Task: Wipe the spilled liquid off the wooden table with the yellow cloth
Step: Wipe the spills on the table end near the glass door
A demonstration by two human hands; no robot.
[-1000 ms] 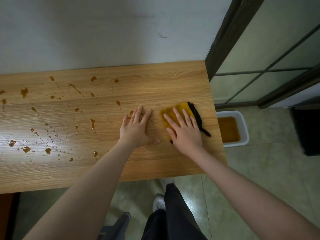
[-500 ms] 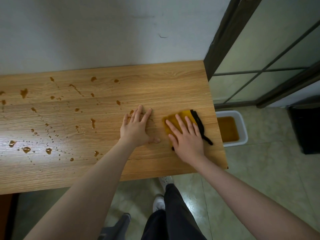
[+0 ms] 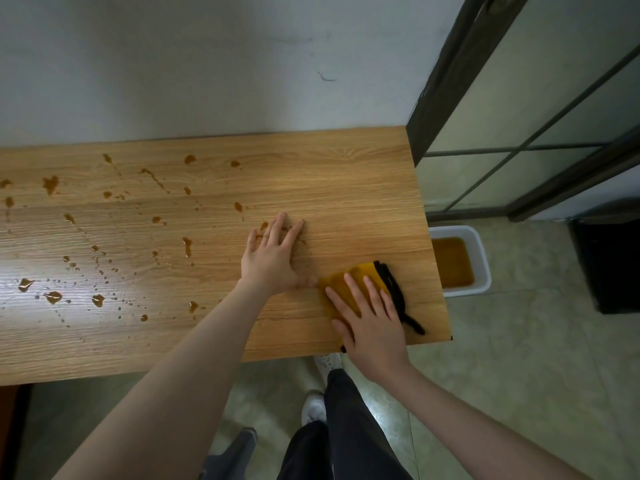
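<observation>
The right hand (image 3: pixel 372 327) presses flat, fingers straight, on the cloth (image 3: pixel 360 277) near the worktop's (image 3: pixel 346 188) front right corner. The left hand (image 3: pixel 272 258) lies flat, fingers spread, beside it. Brown drops (image 3: pixel 52 183) dot the left side.
</observation>
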